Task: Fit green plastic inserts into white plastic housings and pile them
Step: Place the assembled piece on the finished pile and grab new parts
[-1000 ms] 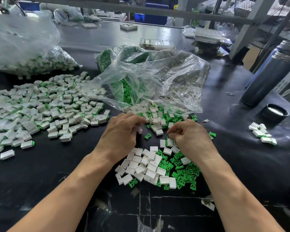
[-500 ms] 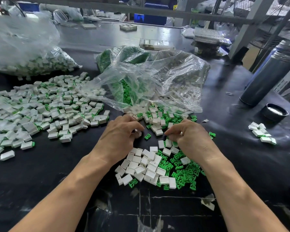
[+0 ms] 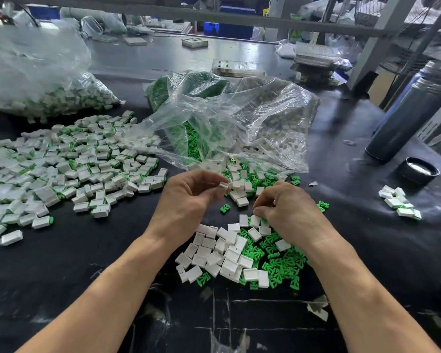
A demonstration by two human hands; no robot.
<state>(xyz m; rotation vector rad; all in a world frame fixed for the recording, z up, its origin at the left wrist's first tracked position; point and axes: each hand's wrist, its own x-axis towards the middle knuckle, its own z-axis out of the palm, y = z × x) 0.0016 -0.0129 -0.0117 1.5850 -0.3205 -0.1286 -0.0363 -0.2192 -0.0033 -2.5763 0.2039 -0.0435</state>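
Left hand lifts one white housing while the right hand picks at the parts heap.

I see my left hand [image 3: 189, 197] raised a little above the black bench [image 3: 61, 271], its thumb and fingers curled and pinching a single white housing [image 3: 223, 186]. My right hand [image 3: 288, 212] sits low on the loose heap, fingers curled down onto the parts; something green shows under the fingertips, but I cannot tell whether they grip it. Under and between my wrists lie loose white housings [image 3: 214, 253] mixed with green inserts [image 3: 278, 263]. The finished pile [image 3: 69, 169] spreads out well to the left. Beyond my hands, a clear bag [image 3: 239, 123] spills more parts onto the bench.
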